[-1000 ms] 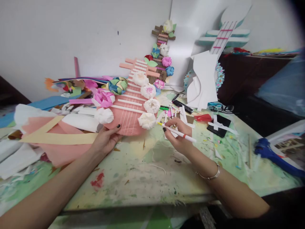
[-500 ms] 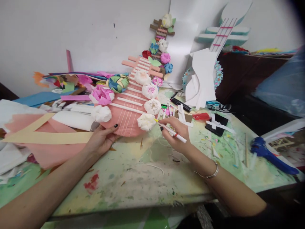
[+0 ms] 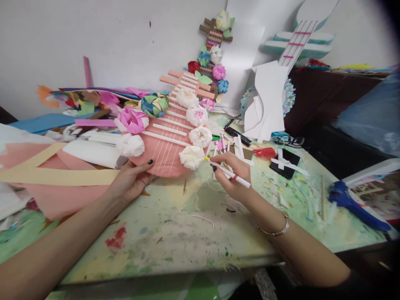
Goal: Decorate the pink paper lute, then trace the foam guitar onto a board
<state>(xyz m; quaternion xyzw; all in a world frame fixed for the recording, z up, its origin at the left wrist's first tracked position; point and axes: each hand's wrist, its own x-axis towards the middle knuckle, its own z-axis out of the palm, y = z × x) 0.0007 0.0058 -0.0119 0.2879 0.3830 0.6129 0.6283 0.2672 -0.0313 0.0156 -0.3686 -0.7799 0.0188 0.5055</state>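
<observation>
My left hand (image 3: pixel 135 180) grips the lower left edge of a pink paper lute (image 3: pixel 167 160), thumb on its front face. The lute leans back, with white strips and strings across it and paper flowers along both sides. In my right hand (image 3: pixel 233 171) is a white felt-tip pen (image 3: pixel 233 174) with a yellow tip and a red band. Its tip is at the right edge of the lowest white paper flower (image 3: pixel 191 157); whether it touches, I cannot tell. Above that flower sits another white one with a speckled centre (image 3: pixel 200 136).
Behind stand a brown flowered lute (image 3: pixel 215 37) and a white-and-teal one (image 3: pixel 300 39). Pink and cream paper (image 3: pixel 59 179) lies at the left. On the right are a black phone (image 3: pixel 285 164), glasses (image 3: pixel 290 141), a blue glue gun (image 3: pixel 356 204) and several pens (image 3: pixel 239 136).
The view has shifted slightly. The pen tip stays beside the lowest white flower, and my left hand keeps its hold on the lute.
</observation>
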